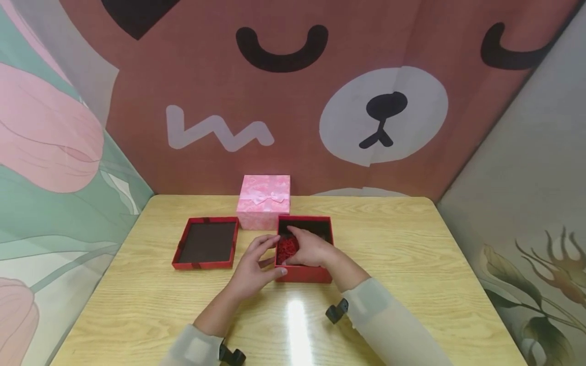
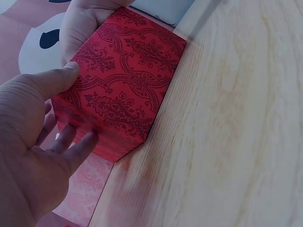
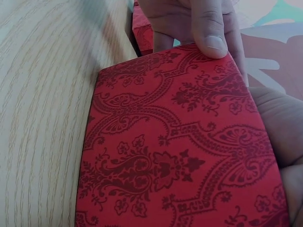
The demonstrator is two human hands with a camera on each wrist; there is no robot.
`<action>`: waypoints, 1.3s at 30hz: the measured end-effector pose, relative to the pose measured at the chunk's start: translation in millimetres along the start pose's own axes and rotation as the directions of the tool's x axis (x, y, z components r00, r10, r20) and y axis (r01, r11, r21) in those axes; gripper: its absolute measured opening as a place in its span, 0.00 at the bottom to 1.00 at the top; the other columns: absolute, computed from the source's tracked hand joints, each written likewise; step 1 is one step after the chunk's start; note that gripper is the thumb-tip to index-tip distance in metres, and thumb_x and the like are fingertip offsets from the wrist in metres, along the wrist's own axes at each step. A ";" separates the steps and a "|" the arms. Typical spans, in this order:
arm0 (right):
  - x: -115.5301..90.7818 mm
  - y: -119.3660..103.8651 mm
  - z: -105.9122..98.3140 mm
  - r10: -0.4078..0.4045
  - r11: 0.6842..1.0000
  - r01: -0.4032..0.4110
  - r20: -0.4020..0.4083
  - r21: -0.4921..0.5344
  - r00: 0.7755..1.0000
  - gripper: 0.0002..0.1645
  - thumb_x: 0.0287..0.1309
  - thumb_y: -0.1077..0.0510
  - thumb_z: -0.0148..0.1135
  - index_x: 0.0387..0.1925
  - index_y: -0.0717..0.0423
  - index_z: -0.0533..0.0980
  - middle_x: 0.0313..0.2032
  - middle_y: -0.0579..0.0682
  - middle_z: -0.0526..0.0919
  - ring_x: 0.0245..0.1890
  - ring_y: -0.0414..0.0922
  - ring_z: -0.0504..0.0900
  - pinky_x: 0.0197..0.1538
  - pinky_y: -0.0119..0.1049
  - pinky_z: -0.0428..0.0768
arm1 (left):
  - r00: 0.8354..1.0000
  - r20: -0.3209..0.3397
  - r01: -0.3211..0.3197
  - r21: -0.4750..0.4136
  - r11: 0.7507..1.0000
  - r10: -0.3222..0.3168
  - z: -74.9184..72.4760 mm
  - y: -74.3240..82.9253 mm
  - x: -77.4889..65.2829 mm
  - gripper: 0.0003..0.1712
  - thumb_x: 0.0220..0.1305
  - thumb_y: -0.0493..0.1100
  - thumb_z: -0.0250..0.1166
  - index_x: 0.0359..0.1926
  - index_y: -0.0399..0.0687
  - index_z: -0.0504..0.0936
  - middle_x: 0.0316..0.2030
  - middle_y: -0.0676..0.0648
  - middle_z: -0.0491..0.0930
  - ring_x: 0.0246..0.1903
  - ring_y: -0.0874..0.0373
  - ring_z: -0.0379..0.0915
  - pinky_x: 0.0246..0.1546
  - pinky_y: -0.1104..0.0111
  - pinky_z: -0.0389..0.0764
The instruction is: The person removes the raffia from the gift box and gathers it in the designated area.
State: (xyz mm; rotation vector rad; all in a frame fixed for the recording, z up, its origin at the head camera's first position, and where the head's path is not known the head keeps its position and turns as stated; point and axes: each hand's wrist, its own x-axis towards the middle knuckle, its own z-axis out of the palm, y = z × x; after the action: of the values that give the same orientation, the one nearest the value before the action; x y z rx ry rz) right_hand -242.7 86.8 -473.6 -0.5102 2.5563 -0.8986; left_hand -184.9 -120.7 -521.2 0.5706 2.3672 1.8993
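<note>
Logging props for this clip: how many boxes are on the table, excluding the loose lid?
2: the red box, open, right hand inside; the pink box, behind it and to its left.

Left fingers point(image 2: 81, 151) curved (thumb point(image 2: 53, 82) apart)

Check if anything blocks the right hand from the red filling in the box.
Nothing visible does: the red box is open on top, the right hand reaches in at the red filling, and the red lid lies off to the left. The left hand is outside.
</note>
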 end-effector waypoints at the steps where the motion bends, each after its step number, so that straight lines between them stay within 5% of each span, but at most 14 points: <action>1: 0.6 0.2 0.5 -0.006 1.000 0.006 0.007 -0.005 1.000 0.62 0.49 0.48 0.82 0.79 0.58 0.59 0.72 0.60 0.69 0.70 0.56 0.70 0.72 0.55 0.71 | 1.000 -0.001 0.001 0.000 1.000 -0.001 0.3 0.2 0.1 0.44 0.59 0.34 0.78 0.74 0.46 0.71 0.69 0.48 0.65 0.70 0.44 0.64 0.60 0.51 0.81; 10: 3.0 0.9 2.6 -0.060 0.998 0.059 0.108 0.017 0.992 0.49 0.55 0.47 0.78 0.75 0.50 0.67 0.61 0.50 0.80 0.58 0.47 0.78 0.65 0.49 0.78 | 0.999 -0.012 0.045 -0.006 0.999 -0.045 0.4 1.3 0.9 0.45 0.56 0.32 0.79 0.74 0.52 0.73 0.68 0.51 0.66 0.69 0.48 0.65 0.59 0.56 0.81; 21: 3.6 0.4 0.5 -0.093 0.995 0.097 0.172 -0.016 0.981 0.15 0.60 0.53 0.74 0.47 0.51 0.83 0.35 0.42 0.84 0.37 0.42 0.80 0.48 0.41 0.81 | 0.998 -0.011 0.060 -0.005 0.998 -0.060 -0.4 3.9 2.1 0.48 0.54 0.32 0.80 0.75 0.50 0.71 0.68 0.51 0.66 0.68 0.48 0.66 0.60 0.55 0.81; 39: -2.2 3.3 -12.9 -0.138 0.990 0.133 0.100 0.052 0.985 0.20 0.56 0.62 0.75 0.51 0.46 0.86 0.38 0.36 0.86 0.40 0.39 0.81 0.50 0.41 0.82 | 0.999 -0.010 0.047 0.015 0.999 -0.046 -0.9 8.1 1.5 0.48 0.55 0.33 0.80 0.76 0.48 0.70 0.68 0.49 0.67 0.68 0.47 0.67 0.63 0.53 0.78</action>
State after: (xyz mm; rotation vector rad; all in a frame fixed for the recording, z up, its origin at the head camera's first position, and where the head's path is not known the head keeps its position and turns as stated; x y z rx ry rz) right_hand -247.4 96.8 -465.8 -0.7054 2.4261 -0.9475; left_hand -184.5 -119.7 -513.0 0.5041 2.3809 1.8710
